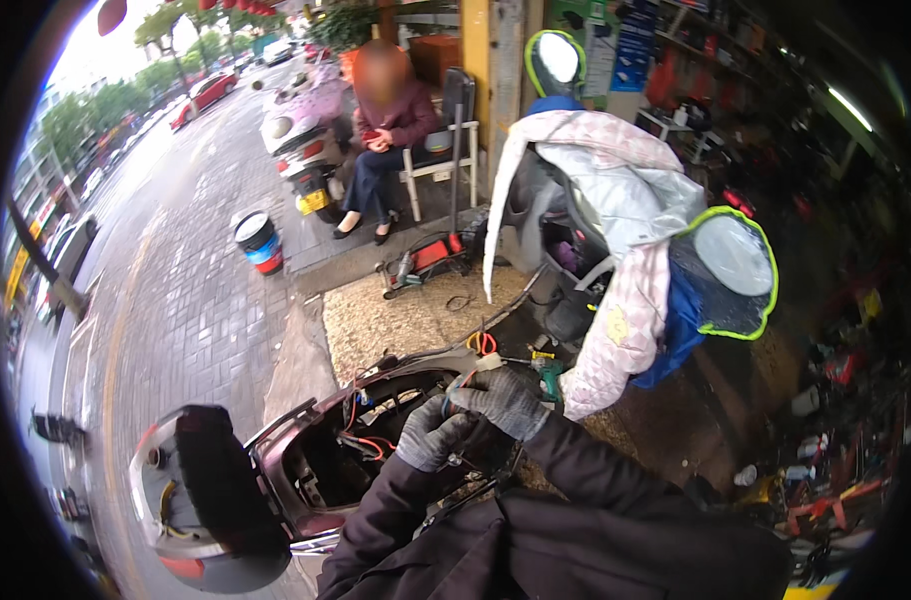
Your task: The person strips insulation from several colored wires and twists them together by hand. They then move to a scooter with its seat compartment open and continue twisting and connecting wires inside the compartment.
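Both of my hands wear grey knit gloves and meet over the opened body of a maroon scooter (pixel 320 450). My left hand (pixel 433 436) is closed, its fingertips pinching thin wires (pixel 462 381). Close beside it, my right hand (pixel 510 402) is closed round the same wires, with a pale connector (pixel 487 362) sticking out past its fingers. Orange wires (pixel 380 445) lie loose in the scooter's open compartment. Just beyond my hands are orange-handled scissors (pixel 482 342). A green power drill (pixel 549 376) rests to the right of my right hand.
A quilted pink-and-white cover (pixel 625 330) drapes the scooter's front, between two mirrors with yellow-green edging. A red floor jack (pixel 435 255) stands ahead on the ground. Farther off, a person (pixel 400 130) sits on a chair near a bucket (pixel 258 243). Tools and parts clutter the right side.
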A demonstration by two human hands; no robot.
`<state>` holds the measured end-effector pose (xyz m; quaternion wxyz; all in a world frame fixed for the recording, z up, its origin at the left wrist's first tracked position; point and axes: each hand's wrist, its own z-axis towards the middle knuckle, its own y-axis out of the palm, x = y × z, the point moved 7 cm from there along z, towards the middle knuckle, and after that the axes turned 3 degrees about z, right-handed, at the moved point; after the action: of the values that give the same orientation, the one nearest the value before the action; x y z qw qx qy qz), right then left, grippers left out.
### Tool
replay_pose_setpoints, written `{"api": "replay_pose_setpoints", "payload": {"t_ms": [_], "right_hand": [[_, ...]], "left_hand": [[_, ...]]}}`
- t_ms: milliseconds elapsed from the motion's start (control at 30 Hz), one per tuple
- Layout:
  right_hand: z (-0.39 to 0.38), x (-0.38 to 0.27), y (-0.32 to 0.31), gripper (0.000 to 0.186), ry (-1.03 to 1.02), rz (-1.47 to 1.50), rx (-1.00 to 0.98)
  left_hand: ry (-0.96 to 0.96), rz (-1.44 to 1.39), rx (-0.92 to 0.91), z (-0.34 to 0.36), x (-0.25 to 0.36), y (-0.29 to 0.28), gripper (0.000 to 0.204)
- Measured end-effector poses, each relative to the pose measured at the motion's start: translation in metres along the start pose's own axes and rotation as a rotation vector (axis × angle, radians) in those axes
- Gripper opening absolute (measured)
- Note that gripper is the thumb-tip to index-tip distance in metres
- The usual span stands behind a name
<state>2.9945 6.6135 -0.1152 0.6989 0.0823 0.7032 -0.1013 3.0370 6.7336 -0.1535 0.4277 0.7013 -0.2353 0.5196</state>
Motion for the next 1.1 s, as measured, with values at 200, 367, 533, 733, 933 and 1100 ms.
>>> {"api": "replay_pose_setpoints", "payload": {"t_ms": [200, 367, 533, 733, 933, 1100], "right_hand": [[-0.009, -0.021, -0.013, 0.020, -0.269, -0.073, 0.138], [-0.021, 0.002, -0.025, 0.019, -0.083, 0.126, 0.175], [-0.042, 0.006, -0.056, 0.019, -0.143, 0.012, 0.101], [-0.241, -0.014, -0.242, 0.024, 0.069, 0.070, 0.603], [-0.611, -0.232, -0.369, 0.012, -1.252, -0.126, 1.021], [-0.734, -0.213, -0.360, 0.025, -0.941, 0.145, 1.685]], "left_hand": [[-0.105, 0.213, 0.019, 0.006, 0.002, 0.006, 0.010], [-0.069, 0.177, -0.162, 0.013, -0.004, 0.029, 0.024], [-0.013, 0.218, -0.194, 0.037, -0.023, 0.030, 0.023], [0.006, -0.032, -0.106, 0.070, -0.084, 0.001, 0.029], [0.636, 0.850, -0.072, 0.085, -0.072, 0.013, 0.031], [-0.296, -0.398, -0.221, 0.090, -0.106, 0.033, 0.038]]}}
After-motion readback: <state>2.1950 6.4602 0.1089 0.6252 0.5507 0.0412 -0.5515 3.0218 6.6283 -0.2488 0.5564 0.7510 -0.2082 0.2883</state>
